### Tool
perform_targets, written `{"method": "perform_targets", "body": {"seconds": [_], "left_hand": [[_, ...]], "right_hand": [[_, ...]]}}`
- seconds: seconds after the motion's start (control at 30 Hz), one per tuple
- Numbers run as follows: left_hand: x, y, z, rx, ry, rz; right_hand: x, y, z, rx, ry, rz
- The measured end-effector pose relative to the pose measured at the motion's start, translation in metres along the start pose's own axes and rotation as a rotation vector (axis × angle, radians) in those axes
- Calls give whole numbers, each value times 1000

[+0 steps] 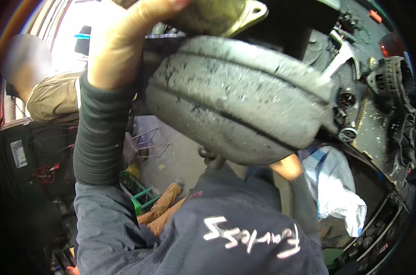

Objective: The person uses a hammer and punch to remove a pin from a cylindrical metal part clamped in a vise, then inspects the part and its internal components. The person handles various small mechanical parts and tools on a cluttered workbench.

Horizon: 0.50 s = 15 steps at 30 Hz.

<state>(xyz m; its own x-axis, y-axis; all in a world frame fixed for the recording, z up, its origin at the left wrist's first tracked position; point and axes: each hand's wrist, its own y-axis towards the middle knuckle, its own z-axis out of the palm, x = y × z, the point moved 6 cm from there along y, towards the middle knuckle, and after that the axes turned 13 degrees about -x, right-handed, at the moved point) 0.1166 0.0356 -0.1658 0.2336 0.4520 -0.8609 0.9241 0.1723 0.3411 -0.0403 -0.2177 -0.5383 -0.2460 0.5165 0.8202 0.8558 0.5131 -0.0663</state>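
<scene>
Because the grey casing point(235, 96) looks heavy, my right hand point(289, 167) perhaps supports it below; what its fingers or my left hand point(118, 43) grasp, I cannot tell.

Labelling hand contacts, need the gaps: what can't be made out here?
Left hand, head view: most fingers cut off by the top edge.
Right hand, head view: mostly hidden behind the grey ribbed metal part.
Yellowish metal part, head view: upper portion cut off by the top edge.
</scene>
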Motion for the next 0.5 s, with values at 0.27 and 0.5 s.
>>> {"method": "perform_targets", "body": {"seconds": [0.27,0.5], "left_hand": [[-32,-6,36,-6,-305,-184],[-17,5,21,-66,-147,132]], "right_hand": [[100,-69,-175,179,-246,-6],[189,-80,-262,515,-208,5]]}}
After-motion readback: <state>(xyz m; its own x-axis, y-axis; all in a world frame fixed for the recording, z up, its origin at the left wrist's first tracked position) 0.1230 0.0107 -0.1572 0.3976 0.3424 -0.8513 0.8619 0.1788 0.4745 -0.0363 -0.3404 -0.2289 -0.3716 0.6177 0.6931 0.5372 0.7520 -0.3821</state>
